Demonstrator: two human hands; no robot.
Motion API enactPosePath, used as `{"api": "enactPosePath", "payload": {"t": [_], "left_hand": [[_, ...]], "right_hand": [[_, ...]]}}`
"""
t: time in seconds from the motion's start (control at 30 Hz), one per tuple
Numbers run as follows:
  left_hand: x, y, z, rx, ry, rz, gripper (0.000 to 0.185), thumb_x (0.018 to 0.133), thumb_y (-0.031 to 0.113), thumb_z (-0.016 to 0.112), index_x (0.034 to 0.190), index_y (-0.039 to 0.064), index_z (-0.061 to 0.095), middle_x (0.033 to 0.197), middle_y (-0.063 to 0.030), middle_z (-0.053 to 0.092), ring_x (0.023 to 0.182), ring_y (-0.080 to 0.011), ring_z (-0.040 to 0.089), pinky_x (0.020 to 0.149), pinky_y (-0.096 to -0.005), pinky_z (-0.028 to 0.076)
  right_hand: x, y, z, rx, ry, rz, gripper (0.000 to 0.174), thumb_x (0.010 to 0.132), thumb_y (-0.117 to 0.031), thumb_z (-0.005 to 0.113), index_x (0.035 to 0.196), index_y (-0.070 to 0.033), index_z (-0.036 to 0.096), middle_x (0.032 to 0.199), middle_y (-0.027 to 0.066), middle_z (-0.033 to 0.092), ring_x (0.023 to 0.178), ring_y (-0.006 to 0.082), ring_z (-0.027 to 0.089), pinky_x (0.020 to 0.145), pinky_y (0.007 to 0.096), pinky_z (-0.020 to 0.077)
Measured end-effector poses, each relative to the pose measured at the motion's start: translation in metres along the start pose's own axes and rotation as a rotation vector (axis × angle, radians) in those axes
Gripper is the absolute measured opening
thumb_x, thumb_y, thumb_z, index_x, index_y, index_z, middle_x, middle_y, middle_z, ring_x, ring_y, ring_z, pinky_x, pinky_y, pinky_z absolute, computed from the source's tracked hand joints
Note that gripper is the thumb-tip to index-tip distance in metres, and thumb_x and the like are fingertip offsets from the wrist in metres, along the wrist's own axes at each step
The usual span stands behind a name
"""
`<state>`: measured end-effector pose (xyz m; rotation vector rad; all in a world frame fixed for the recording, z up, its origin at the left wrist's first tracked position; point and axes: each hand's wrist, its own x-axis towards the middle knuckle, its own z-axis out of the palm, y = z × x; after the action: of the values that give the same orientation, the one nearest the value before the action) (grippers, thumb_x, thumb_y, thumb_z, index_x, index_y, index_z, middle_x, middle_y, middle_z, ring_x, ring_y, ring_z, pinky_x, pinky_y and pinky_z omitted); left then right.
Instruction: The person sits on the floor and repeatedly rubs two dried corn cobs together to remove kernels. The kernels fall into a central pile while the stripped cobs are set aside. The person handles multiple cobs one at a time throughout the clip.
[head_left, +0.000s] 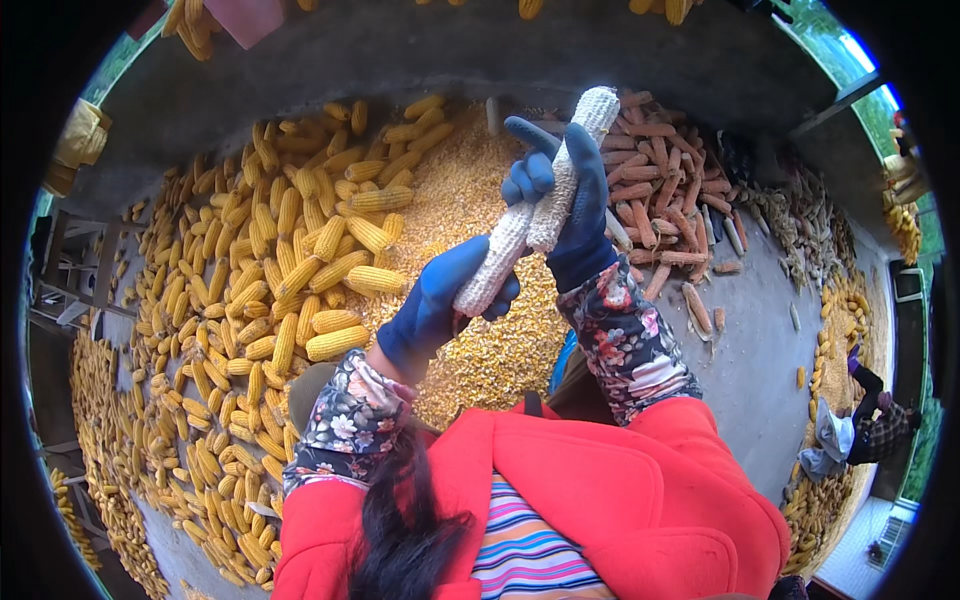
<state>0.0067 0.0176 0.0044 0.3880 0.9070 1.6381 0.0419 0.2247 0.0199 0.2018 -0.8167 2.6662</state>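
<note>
My left hand (442, 292), in a blue work glove, grips a stripped whitish corn cob (495, 259) slanting up to the right. A second bare whitish cob (595, 111) is in my gloved right hand (581, 195), between its thumb and palm side, with the index finger stretched out. The two cobs touch, or nearly touch, where the upper end of one meets the lower end of the other. Below both hands lies a heap of loose yellow corn kernels (487, 367), running away toward the wall.
Unshelled yellow corn ears (255, 292) are piled on my left. Reddish stripped cobs (660, 172) form a heap ahead to the right, with dry husks (806, 217) beyond, on a concrete floor (750, 337). Another person (877, 431) sits by more corn at far right.
</note>
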Motion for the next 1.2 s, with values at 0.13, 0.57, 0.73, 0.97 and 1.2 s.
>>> {"api": "enactPosePath", "payload": {"t": [0.13,0.57,0.73,0.97,1.2], "left_hand": [[-0.003,-0.005,-0.001,0.225,0.022,0.143,0.053,0.112,0.044,0.039,0.127,0.002,0.067,0.085,-0.0012,0.061,0.069,-0.0092,0.054,0.063,-0.0253,0.043],[0.001,-0.052,-0.022,1.197,0.35,0.227,0.063,0.092,0.045,0.076,0.136,0.002,0.064,0.135,-0.0232,0.066,0.128,-0.0359,0.063,0.11,-0.041,0.048],[-0.012,-0.062,-0.026,1.286,0.189,0.106,0.055,0.09,0.048,0.074,0.125,0.006,0.072,0.122,-0.0204,0.073,0.116,-0.0354,0.069,0.101,-0.0419,0.054],[-0.007,-0.076,-0.03,1.361,0.093,0.132,0.049,0.092,0.045,0.072,0.12,0.005,0.074,0.114,-0.0219,0.074,0.107,-0.0379,0.072,0.093,-0.0433,0.057],[-0.015,-0.059,-0.048,1.617,0.089,0.094,0.037,0.087,0.051,0.074,0.105,0.019,0.079,0.11,-0.0085,0.076,0.104,-0.034,0.071,0.091,-0.0481,0.053]], "right_hand": [[-0.003,0.002,0.003,0.014,0.032,0.02,0.073,0.107,-0.051,0.046,0.14,0.014,0.052,0.062,-0.0045,0.044,0.059,0.0117,0.041,0.066,0.0315,0.0407],[-0.012,-0.148,-0.02,-1.422,0.531,-0.86,0.046,0.105,-0.031,0.064,0.134,0.005,0.063,0.12,0.0157,0.071,0.097,0.0148,0.068,0.086,0.031,0.0556],[-0.018,-0.134,-0.039,-1.468,0.511,-0.702,0.039,0.098,-0.017,0.073,0.132,0.001,0.067,0.116,0.0106,0.073,0.101,0.015,0.067,0.09,0.031,0.054],[-0.023,-0.072,-0.03,-1.701,0.0,-0.266,0.022,0.091,-0.016,0.079,0.107,-0.001,0.074,0.09,0.0066,0.075,0.08,0.013,0.068,0.073,0.0327,0.055],[-0.028,-0.043,-0.012,-1.753,-0.117,0.28,0.035,0.086,-0.029,0.08,0.111,-0.004,0.075,0.093,0.0192,0.077,0.087,0.0305,0.076,0.076,0.0404,0.0571]]}}
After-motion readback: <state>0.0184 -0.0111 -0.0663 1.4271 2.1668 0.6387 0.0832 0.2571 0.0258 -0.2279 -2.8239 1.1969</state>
